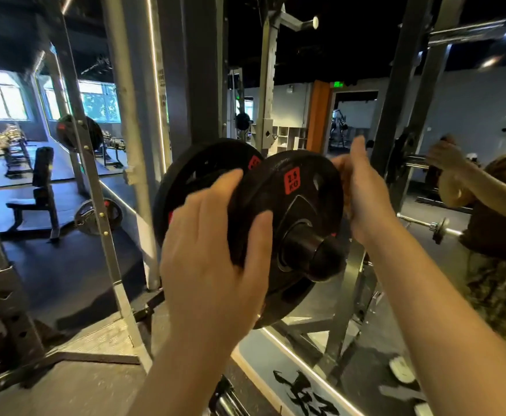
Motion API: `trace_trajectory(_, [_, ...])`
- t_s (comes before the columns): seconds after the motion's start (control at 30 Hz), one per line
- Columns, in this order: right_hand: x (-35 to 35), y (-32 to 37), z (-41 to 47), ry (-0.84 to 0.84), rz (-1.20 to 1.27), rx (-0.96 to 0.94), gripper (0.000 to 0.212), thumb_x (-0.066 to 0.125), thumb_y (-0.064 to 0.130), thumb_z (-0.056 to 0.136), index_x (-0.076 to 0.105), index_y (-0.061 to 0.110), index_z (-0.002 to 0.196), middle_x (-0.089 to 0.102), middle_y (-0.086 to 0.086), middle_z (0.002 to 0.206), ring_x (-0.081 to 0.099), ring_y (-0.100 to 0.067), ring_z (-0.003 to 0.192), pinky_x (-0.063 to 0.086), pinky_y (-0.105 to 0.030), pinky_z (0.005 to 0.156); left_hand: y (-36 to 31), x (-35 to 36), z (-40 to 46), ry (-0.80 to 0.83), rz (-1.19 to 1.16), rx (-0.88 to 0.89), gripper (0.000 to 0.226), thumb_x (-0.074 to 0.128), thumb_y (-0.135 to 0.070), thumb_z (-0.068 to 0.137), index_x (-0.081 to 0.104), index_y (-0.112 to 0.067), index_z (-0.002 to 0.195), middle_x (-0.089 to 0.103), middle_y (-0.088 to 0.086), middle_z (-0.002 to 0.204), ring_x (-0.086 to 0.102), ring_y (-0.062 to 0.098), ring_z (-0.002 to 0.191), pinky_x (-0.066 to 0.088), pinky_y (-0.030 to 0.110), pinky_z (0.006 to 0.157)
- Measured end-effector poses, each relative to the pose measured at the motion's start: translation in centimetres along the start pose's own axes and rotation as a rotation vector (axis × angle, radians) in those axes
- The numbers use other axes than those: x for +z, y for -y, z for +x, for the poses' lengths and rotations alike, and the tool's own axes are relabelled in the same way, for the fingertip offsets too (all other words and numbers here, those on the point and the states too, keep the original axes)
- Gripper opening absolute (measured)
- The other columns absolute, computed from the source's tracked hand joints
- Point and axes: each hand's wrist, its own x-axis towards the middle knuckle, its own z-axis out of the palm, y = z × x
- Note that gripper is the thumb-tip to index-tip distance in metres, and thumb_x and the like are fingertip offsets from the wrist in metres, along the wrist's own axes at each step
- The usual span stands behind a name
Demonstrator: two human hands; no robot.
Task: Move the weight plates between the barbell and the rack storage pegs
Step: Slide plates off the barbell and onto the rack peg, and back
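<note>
Both hands grip a small black plate (287, 223) by its edges, left hand (215, 247) on the near rim, right hand (362, 196) on the far rim, its hole around the peg (314, 250). Behind hangs a bigger plate (197, 172).

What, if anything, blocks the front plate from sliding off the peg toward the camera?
Nothing visible. The black 2.5 kg weight plate sits on the black storage peg, whose free end shows no collar or clip. Left hand and right hand hold its rim.
</note>
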Motion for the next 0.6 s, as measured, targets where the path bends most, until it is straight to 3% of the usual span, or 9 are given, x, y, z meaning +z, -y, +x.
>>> trace_trajectory(0.13, [1.9, -0.1, 0.8, 0.019, -0.010, -0.109, 0.058, 0.030, 0.055, 0.097, 0.057, 0.017, 0.063, 0.058, -0.002, 0.064, 0.060, -0.023, 0.070, 0.047, -0.035, 0.081, 0.9, 0.4, -0.4, 0.062, -0.063, 0.023, 0.043, 0.032, -0.044, 0.098, 0.036, -0.029, 0.138, 0.051, -0.020, 0.100, 0.054, 0.001, 0.093, 0.050, 0.041, 0.081])
trace_trajectory(0.23, [2.0, -1.7, 0.8, -0.080, 0.190, -0.003, 0.045, 0.037, 0.049, 0.098, 0.055, 0.020, 0.068, 0.058, 0.005, 0.058, 0.058, -0.009, 0.060, 0.046, -0.028, 0.070, 1.0, 0.0, 2.0, 0.175, -0.032, 0.079, 0.046, 0.032, -0.046, 0.097, 0.036, -0.030, 0.140, 0.051, -0.022, 0.100, 0.052, -0.004, 0.090, 0.049, 0.023, 0.077])
trace_trajectory(0.33, [2.1, -3.7, 0.7, -0.170, 0.327, 0.128, 0.035, 0.040, 0.041, 0.100, 0.058, 0.023, 0.075, 0.064, 0.012, 0.052, 0.060, -0.008, 0.067, 0.044, -0.029, 0.070, 0.6, -0.3, 4.7, 0.321, 0.052, 0.150, 0.047, 0.034, -0.045, 0.096, 0.044, -0.027, 0.139, 0.061, -0.014, 0.106, 0.052, -0.003, 0.091, 0.038, 0.008, 0.078])
trace_trajectory(0.4, [2.3, -4.7, 0.3, -0.205, 0.382, 0.168, 0.031, 0.041, 0.037, 0.100, 0.058, 0.023, 0.079, 0.065, 0.011, 0.054, 0.060, -0.010, 0.069, 0.043, -0.028, 0.067, 0.0, -0.3, 6.6, 0.445, 0.068, 0.147, 0.042, 0.037, -0.043, 0.098, 0.045, -0.030, 0.138, 0.063, -0.009, 0.110, 0.055, 0.002, 0.094, 0.042, 0.011, 0.078])
trace_trajectory(0.47, [2.1, -5.4, -0.4, -0.174, 0.380, 0.208, 0.027, 0.041, 0.037, 0.100, 0.057, 0.024, 0.083, 0.067, 0.006, 0.064, 0.061, -0.010, 0.071, 0.043, -0.027, 0.065, -0.3, -0.2, 8.0, 0.588, 0.079, 0.076, 0.039, 0.039, -0.043, 0.100, 0.042, -0.036, 0.138, 0.062, -0.009, 0.115, 0.058, 0.009, 0.102, 0.048, 0.027, 0.087])
trace_trajectory(0.53, [1.6, -5.6, -1.0, -0.109, 0.337, 0.214, 0.032, 0.039, 0.042, 0.101, 0.059, 0.024, 0.084, 0.068, 0.005, 0.067, 0.061, -0.010, 0.074, 0.043, -0.028, 0.068, -0.3, 0.0, 8.1, 0.576, 0.122, 0.077, 0.039, 0.040, -0.044, 0.099, 0.043, -0.035, 0.137, 0.062, -0.009, 0.117, 0.057, 0.011, 0.105, 0.046, 0.032, 0.090])
trace_trajectory(0.6, [1.0, -5.1, -1.4, -0.082, 0.205, 0.175, 0.043, 0.033, 0.051, 0.099, 0.060, 0.024, 0.082, 0.069, 0.002, 0.072, 0.063, -0.014, 0.081, 0.046, -0.032, 0.082, 0.1, 0.0, 6.5, 0.343, 0.134, 0.165, 0.039, 0.043, -0.041, 0.097, 0.050, -0.027, 0.133, 0.061, -0.008, 0.115, 0.054, 0.008, 0.105, 0.043, 0.026, 0.090])
